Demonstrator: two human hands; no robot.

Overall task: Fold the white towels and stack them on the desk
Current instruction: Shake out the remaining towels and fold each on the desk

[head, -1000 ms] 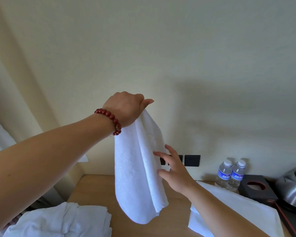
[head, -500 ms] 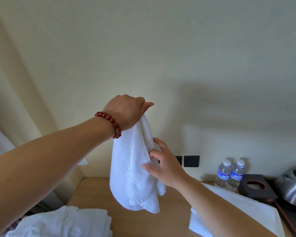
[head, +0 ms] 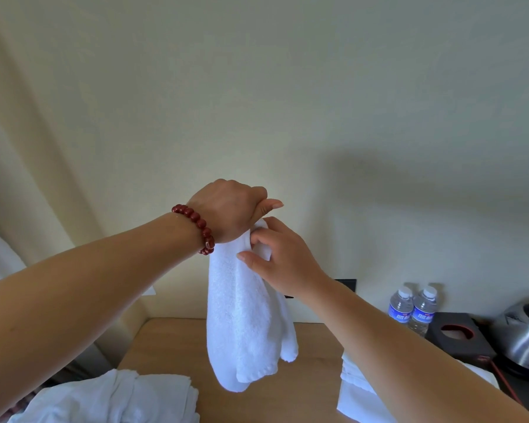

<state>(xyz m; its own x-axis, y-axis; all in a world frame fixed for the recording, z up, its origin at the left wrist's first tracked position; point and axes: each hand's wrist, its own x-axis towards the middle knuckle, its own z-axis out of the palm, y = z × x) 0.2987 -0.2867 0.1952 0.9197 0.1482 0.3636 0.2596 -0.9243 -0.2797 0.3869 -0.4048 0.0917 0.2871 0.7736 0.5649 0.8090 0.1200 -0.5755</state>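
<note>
Head view, left hand and right hand gripping white towel

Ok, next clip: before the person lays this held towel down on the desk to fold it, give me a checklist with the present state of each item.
1. Left hand grips the top of the hanging towel: ok.
2. Right hand has hold of the towel just under the left: ok, fingers pinch the cloth.
3. Towel hangs clear of the desk: ok, its lower end is off the wood.
4. Towel spread flat and square: not ok, it hangs bunched and doubled.
5. Bare desk space under the towel: ok, wood shows between the loose towel pile and the flat white towel.
6. Water bottles and kettle out of the way: ok, they stand far right.
</note>
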